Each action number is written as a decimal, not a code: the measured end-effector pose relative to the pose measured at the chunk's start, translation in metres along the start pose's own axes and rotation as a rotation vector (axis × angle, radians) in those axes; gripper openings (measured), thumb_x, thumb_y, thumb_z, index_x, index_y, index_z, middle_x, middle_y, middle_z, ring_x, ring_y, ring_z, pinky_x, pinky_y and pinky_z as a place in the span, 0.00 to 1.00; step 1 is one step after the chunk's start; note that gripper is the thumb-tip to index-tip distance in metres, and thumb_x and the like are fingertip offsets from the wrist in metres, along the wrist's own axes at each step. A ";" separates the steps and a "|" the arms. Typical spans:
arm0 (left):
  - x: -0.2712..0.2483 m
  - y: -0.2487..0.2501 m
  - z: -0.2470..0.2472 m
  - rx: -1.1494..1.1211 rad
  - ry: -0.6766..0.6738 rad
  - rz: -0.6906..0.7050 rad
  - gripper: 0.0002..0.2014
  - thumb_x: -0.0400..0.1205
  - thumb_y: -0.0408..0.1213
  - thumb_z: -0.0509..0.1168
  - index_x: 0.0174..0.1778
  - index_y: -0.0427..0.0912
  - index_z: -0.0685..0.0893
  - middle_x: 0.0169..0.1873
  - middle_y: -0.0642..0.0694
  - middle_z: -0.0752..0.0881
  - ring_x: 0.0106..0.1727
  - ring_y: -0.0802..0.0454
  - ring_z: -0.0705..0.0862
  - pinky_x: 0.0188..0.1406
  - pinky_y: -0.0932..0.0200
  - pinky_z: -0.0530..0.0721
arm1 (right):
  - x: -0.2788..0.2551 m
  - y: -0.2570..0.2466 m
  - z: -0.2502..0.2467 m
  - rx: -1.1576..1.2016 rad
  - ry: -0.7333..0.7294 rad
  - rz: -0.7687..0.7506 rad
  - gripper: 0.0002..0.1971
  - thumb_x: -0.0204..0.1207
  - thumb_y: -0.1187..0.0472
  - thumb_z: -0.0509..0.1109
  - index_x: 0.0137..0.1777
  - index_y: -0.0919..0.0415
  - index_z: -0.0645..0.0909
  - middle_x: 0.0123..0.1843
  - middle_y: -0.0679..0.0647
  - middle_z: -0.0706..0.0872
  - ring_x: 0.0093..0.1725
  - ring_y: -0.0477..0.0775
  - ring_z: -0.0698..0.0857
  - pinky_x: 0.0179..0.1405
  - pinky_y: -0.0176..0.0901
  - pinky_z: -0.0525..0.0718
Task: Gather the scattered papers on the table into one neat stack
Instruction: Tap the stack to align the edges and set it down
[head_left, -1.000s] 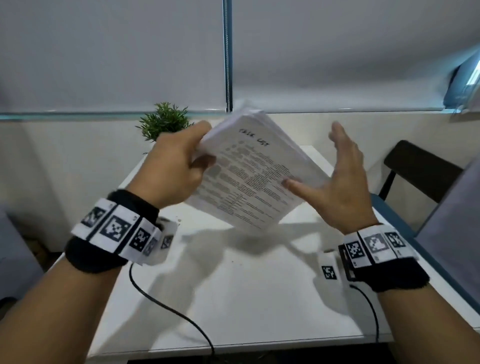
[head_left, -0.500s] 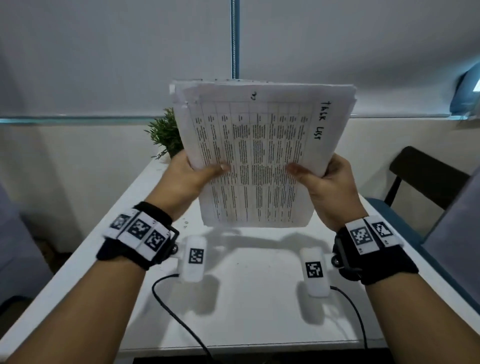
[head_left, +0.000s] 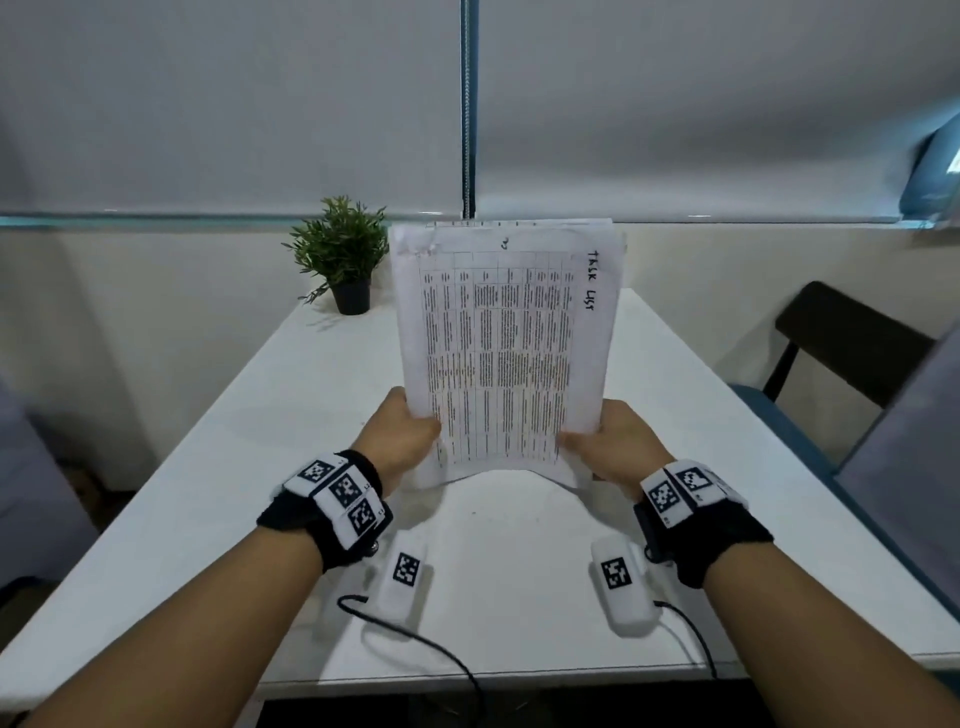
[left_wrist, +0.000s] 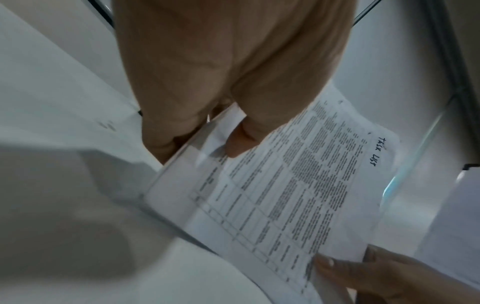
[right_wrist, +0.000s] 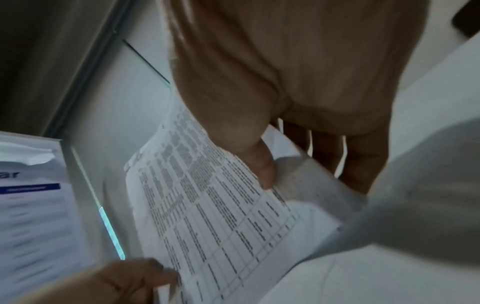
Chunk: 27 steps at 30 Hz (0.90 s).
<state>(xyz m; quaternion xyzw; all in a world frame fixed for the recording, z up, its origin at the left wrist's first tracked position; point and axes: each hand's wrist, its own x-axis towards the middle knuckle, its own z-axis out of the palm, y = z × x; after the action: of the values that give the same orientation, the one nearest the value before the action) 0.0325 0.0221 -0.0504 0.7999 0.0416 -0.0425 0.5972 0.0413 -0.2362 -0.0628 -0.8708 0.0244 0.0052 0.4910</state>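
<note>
A stack of white printed papers (head_left: 506, 338), its top sheet a table headed "TASK LIST", stands upright with its bottom edge bowed on the white table (head_left: 260, 447). My left hand (head_left: 402, 439) grips the lower left corner, thumb on the front sheet. My right hand (head_left: 605, 441) grips the lower right corner the same way. In the left wrist view my left hand (left_wrist: 221, 127) pinches the stack (left_wrist: 285, 185). The right wrist view has my right hand (right_wrist: 272, 164) pinching the papers (right_wrist: 207, 205), thumb in front and fingers behind.
A small potted plant (head_left: 343, 254) stands at the table's far left corner. A dark chair (head_left: 852, 343) sits to the right of the table. Black cables (head_left: 415, 639) trail from both wrist cameras over the near table edge.
A second ago only my left hand held the tilted stack. Both hands then gripped it upright in the air, and now they have lowered it so its bottom edge touches the table.
</note>
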 end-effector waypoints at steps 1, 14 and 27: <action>0.005 -0.004 -0.005 0.021 0.026 -0.040 0.20 0.75 0.35 0.69 0.65 0.45 0.81 0.59 0.42 0.91 0.57 0.44 0.91 0.60 0.43 0.90 | 0.000 -0.002 -0.002 0.004 -0.023 0.022 0.10 0.78 0.62 0.77 0.58 0.55 0.89 0.49 0.51 0.93 0.45 0.55 0.90 0.36 0.44 0.89; 0.003 -0.006 -0.025 0.723 -0.074 -0.176 0.44 0.79 0.41 0.77 0.88 0.45 0.61 0.78 0.41 0.79 0.72 0.41 0.82 0.67 0.56 0.78 | -0.007 -0.019 0.001 -0.492 -0.228 0.280 0.25 0.75 0.53 0.81 0.21 0.60 0.77 0.12 0.48 0.77 0.07 0.43 0.71 0.10 0.27 0.64; 0.028 0.042 -0.004 1.110 -0.103 0.177 0.28 0.82 0.51 0.68 0.80 0.51 0.75 0.73 0.38 0.77 0.74 0.38 0.77 0.74 0.45 0.77 | 0.006 -0.093 0.000 -0.707 -0.276 -0.119 0.29 0.78 0.43 0.77 0.76 0.52 0.77 0.74 0.53 0.81 0.66 0.56 0.82 0.58 0.45 0.76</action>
<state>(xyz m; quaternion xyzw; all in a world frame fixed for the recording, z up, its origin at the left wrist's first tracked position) 0.0651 0.0145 -0.0124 0.9914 -0.0836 -0.0467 0.0896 0.0513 -0.1885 0.0168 -0.9774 -0.0958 0.1022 0.1584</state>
